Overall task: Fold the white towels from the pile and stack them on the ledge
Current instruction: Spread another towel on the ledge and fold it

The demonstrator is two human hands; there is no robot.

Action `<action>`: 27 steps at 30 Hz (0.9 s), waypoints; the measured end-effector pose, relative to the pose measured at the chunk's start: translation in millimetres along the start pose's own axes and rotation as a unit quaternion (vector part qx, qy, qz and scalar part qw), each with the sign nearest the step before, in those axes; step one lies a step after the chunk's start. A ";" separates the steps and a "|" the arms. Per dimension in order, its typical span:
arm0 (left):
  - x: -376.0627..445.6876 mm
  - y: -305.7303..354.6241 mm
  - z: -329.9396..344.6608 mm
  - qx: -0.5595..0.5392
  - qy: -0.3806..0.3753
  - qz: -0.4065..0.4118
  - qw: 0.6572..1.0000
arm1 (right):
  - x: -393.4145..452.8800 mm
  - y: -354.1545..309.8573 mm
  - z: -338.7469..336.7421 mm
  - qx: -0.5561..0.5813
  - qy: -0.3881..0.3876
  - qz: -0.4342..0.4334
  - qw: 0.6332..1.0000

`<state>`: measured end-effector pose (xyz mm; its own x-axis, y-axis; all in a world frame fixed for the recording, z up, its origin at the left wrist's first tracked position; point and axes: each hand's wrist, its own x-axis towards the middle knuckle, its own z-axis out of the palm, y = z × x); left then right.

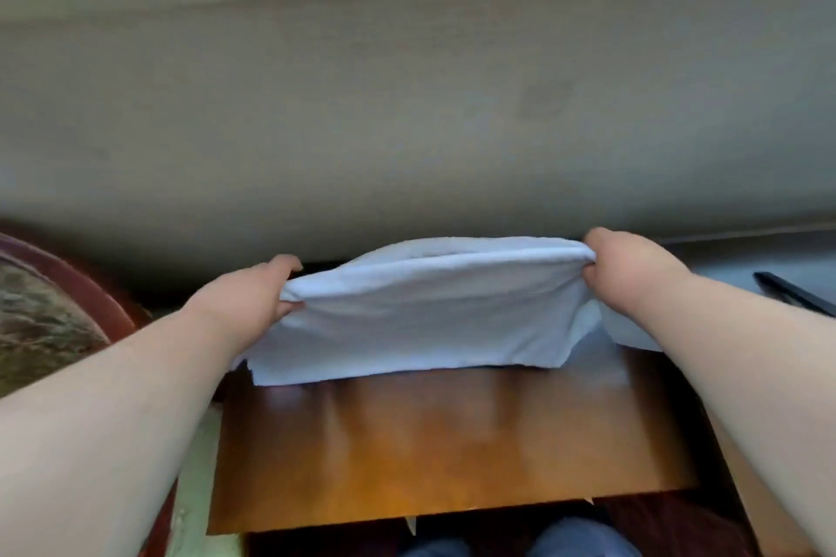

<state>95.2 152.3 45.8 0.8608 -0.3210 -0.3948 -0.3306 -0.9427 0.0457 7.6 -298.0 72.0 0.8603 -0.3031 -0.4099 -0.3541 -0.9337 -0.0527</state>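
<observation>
The glossy orange-brown wooden counter (452, 443) stands against a grey-beige wall. On its far part lies a white folded cloth towel (420, 321); the towel's lower edge rests on the wood. More white cloth (629, 330) lies at the right, partly hidden by an arm.

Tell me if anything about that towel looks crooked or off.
The towel is uneven: its bottom edge hangs lower on the left hand's side than on the right hand's, and the lower right corner looks ragged. Nothing spilled on the wooden table.
</observation>
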 end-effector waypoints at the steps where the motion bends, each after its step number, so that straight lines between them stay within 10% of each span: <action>1: -9.4 3.5 -16.1 0.017 -0.007 0.014 1.000 | -16.8 4.0 -14.5 -0.018 0.001 0.000 1.000; 15: -76.5 152.1 -157.0 0.113 0.050 0.158 0.980 | -218.7 124.3 -135.2 -0.067 0.018 0.069 0.995; 27: -189.1 476.1 -150.2 0.094 0.137 0.352 0.921 | -433.7 326.8 -77.5 0.058 0.127 0.224 0.965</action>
<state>-166.8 -249.5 280.0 0.4640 -0.8822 -0.0809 -0.8833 -0.4676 0.0327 -452.8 -486.4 303.1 0.6685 -0.7218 -0.1793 -0.7370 -0.6753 -0.0294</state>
